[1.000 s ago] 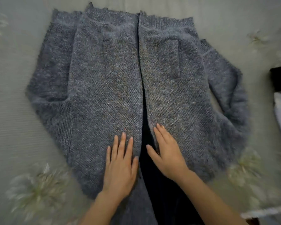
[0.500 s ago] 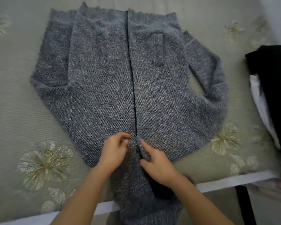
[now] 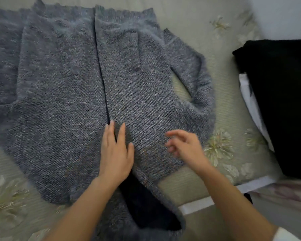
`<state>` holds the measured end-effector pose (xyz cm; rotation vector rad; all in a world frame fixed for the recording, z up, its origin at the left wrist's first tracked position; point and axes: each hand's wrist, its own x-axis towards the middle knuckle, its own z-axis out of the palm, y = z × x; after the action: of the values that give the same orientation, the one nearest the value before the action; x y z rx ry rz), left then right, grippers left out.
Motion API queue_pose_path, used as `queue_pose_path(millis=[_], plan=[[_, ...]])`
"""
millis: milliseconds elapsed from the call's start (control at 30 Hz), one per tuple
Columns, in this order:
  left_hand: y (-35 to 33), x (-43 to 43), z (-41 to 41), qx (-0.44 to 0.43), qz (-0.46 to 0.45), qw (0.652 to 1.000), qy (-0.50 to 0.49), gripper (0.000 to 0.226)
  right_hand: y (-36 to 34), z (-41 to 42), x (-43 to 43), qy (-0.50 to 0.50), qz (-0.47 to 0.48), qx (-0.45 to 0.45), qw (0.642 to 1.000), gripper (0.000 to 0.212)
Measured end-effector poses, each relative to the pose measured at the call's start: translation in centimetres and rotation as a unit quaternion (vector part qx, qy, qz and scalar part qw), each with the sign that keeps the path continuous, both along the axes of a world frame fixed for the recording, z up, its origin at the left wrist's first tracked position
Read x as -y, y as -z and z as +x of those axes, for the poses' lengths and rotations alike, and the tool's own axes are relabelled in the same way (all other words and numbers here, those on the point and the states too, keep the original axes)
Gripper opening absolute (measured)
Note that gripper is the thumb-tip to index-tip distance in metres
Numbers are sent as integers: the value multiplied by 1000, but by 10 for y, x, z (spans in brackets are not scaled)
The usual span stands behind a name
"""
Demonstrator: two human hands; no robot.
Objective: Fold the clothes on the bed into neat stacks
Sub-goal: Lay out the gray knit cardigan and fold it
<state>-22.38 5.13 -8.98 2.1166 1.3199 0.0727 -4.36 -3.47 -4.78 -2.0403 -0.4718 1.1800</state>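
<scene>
A grey knitted cardigan [image 3: 63,94] lies spread flat on the bed, its two front panels meeting along a centre line and its collar end hanging over the near edge. Its sleeves are bent in at both sides. My left hand [image 3: 116,152] rests flat on the cardigan at the lower end of the centre opening, fingers straight. My right hand [image 3: 184,146] hovers just above the right front panel with fingers loosely curled, holding nothing.
The bed has a pale green sheet [image 3: 221,105] with flower prints. A folded black garment [image 3: 281,101] lies on white cloth [image 3: 250,100] at the right. The bed's near edge [image 3: 196,206] runs below my right arm.
Both hands have let go of the front edges they pinched together. The left hand now lies flat on the opening and the right has lifted off to the right.
</scene>
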Motion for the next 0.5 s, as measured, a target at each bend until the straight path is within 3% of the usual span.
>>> queue_pose_path(millis=[133, 267, 367, 500], plan=[[10, -4, 58, -3, 60, 995, 80, 59, -3, 93, -5, 155, 49, 149, 975, 27], [30, -14, 90, -40, 34, 999, 3, 58, 10, 166, -10, 245, 19, 182, 952, 22], [48, -14, 81, -80, 60, 995, -17, 57, 30, 195, -21, 255, -16, 121, 959, 23], [52, -13, 79, -99, 79, 992, -12, 60, 48, 201, -57, 173, -36, 132, 975, 15]])
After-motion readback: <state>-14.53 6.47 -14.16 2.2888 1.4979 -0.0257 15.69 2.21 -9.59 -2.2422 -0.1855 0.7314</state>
